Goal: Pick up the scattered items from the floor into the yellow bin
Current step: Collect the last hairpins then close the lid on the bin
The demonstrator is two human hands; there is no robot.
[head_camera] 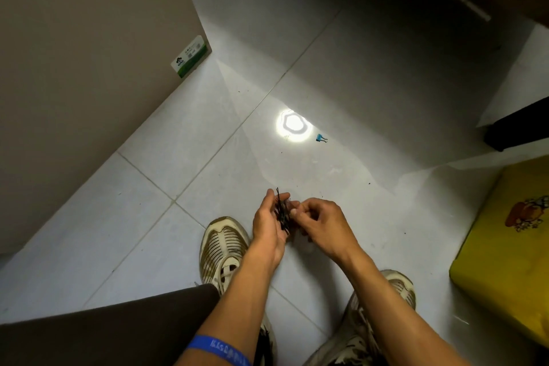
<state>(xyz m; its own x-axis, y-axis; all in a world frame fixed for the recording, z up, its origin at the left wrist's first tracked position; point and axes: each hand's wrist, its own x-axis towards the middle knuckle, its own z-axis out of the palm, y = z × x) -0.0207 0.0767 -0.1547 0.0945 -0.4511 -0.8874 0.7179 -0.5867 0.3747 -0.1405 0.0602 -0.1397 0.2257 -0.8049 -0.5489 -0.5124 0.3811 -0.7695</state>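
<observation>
Several thin black pins (281, 212) lie bunched in the left hand (269, 230), whose fingers cup loosely around them, while the right hand (322, 224) pinches at the bundle with curled thumb and fingertips (what it holds, if anything, is too small to tell). Best to square the pins up and close the left fingers firmly before carrying them to the yellow bin (505, 252) at the right, so none slip; a blue binder clip (320, 137) lies farther out on the floor (148, 232).
</observation>
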